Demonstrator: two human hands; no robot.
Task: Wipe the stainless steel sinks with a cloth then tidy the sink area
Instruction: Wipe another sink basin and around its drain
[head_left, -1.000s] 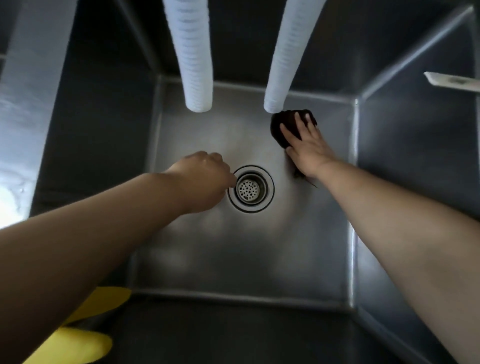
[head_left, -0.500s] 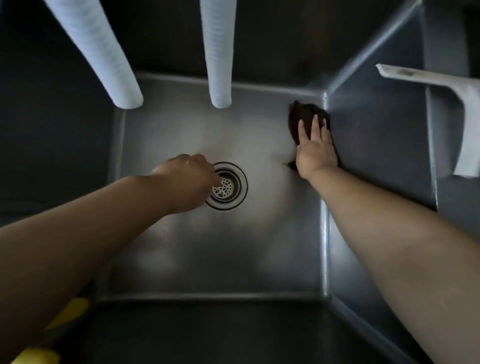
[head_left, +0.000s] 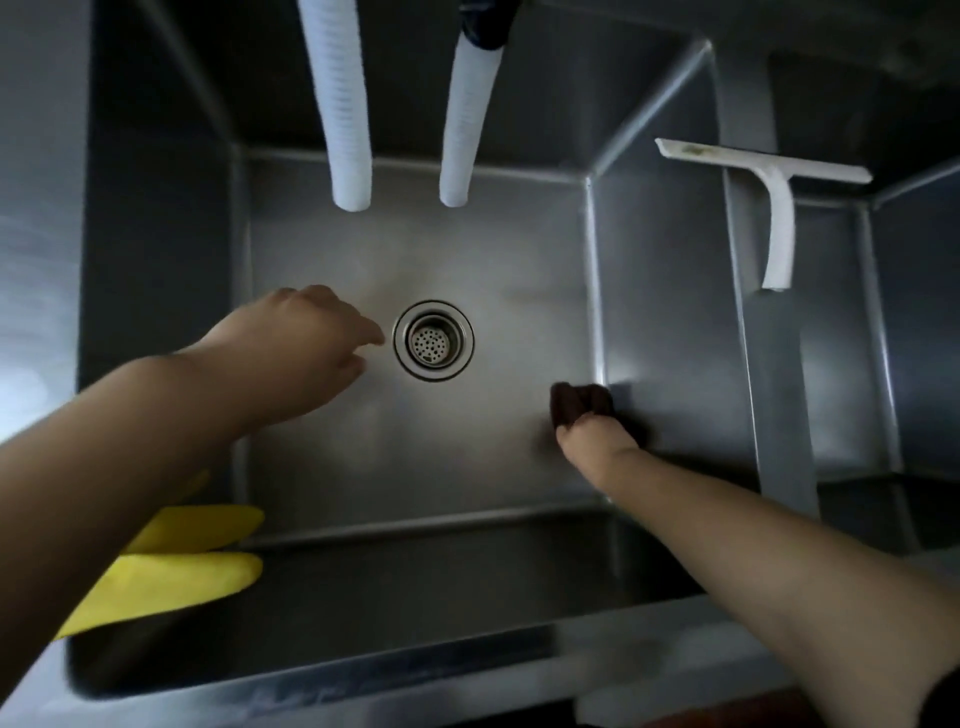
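I look down into a deep stainless steel sink (head_left: 415, 467) with a round drain strainer (head_left: 434, 340) in the middle of its floor. My right hand (head_left: 597, 441) presses a dark brown cloth (head_left: 579, 402) against the floor where it meets the right wall, near the front. My left hand (head_left: 306, 348) hovers just left of the drain, fingers loosely curled, with nothing in it. A second sink basin (head_left: 841, 338) lies to the right, beyond the dividing wall.
Two white ribbed hoses (head_left: 348, 104) (head_left: 467, 119) hang down over the back of the sink. A white squeegee (head_left: 774, 208) rests across the divider at the right. Yellow rubber gloves (head_left: 182, 566) lie over the front left rim.
My right hand has dragged the cloth from the back right corner forward along the right wall. The left hand stayed beside the drain. My view has shifted back and to the right.
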